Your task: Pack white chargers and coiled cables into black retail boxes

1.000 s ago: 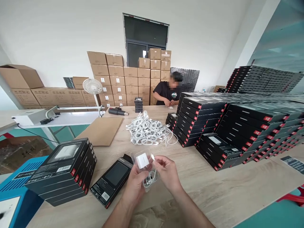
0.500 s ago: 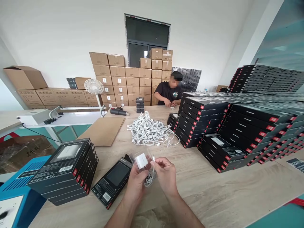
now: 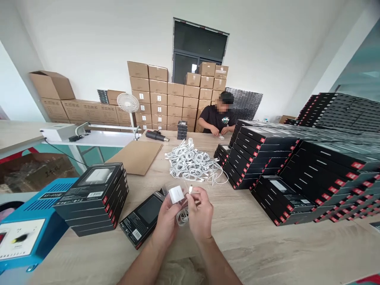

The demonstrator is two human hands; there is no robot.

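— Left hand (image 3: 166,221)?
— Curled closed around a clear plastic bag (image 3: 179,198), holding it from below. Inside, a white charger block (image 3: 175,194) and a coiled white cable (image 3: 182,217).
— Right hand (image 3: 201,213)?
— Partly closed, fingers (image 3: 196,194) bunched at the bag's upper edge, just beside a small white connector (image 3: 190,189). Any actual grip on the bag or connector: impossible to tell.
— And around the hands?
— A wooden surface (image 3: 267,247). Just left of the bag, a black charger box (image 3: 142,217) lying flat. Farther left, a stack of black charger boxes (image 3: 95,198), near a blue machine (image 3: 32,233).
— Farther ahead?
— A heap of tangled white cables (image 3: 190,162), beside a brown cardboard sheet (image 3: 136,157). To the right, tall rows of black boxes with red labels (image 3: 261,158). At the far end of the surface, a co-worker (image 3: 217,116) in a black T-shirt, both hands low over a small white item (image 3: 221,137). Behind, stacked cardboard cartons (image 3: 160,95).
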